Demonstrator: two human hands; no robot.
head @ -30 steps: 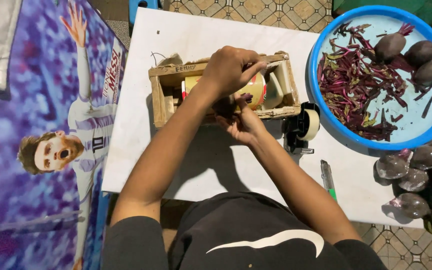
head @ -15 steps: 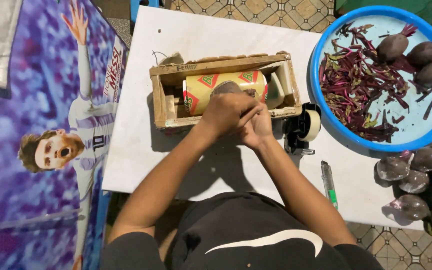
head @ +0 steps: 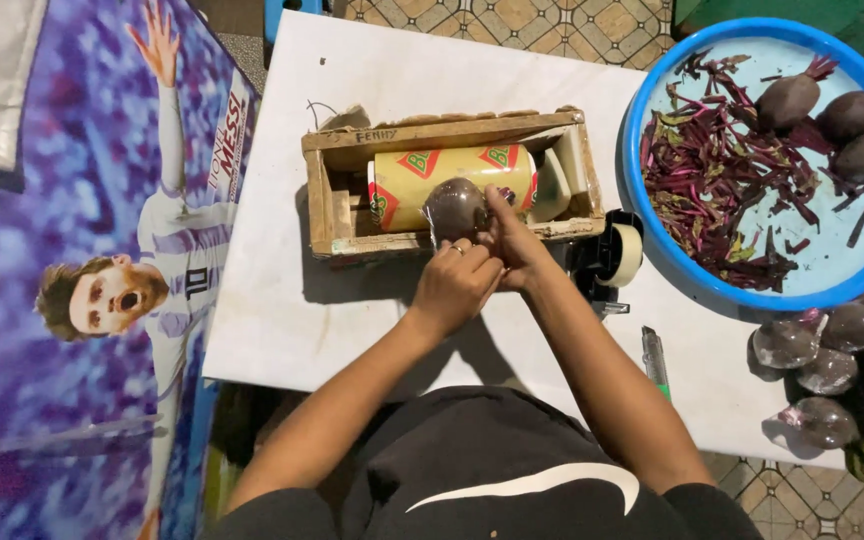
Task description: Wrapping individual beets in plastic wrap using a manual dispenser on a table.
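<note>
A dark round beetroot (head: pixel 453 208) wrapped in clear film sits at the front edge of a wooden box (head: pixel 324 200). Inside the box lies a yellow roll of cling film (head: pixel 422 180). My right hand (head: pixel 512 245) holds the beetroot from the right, thumb up against it. My left hand (head: pixel 455 287) is just below it, fingers curled at the film under the beetroot, a ring on one finger. Both hands touch each other above the white table (head: pixel 292 300).
A blue basin (head: pixel 652 230) at the right holds purple stems, peelings and three unwrapped beetroots (head: pixel 832 115). Several wrapped beetroots (head: pixel 827 350) lie at the table's right edge. A tape dispenser (head: pixel 617 255) and a cutter (head: pixel 655 360) sit near my right arm. A printed purple banner (head: pixel 102 250) lies to the left.
My left hand came back from over the roll in the box to the front edge. Both hands now hold the wrapped beetroot against the box, slightly higher than half a second ago.
</note>
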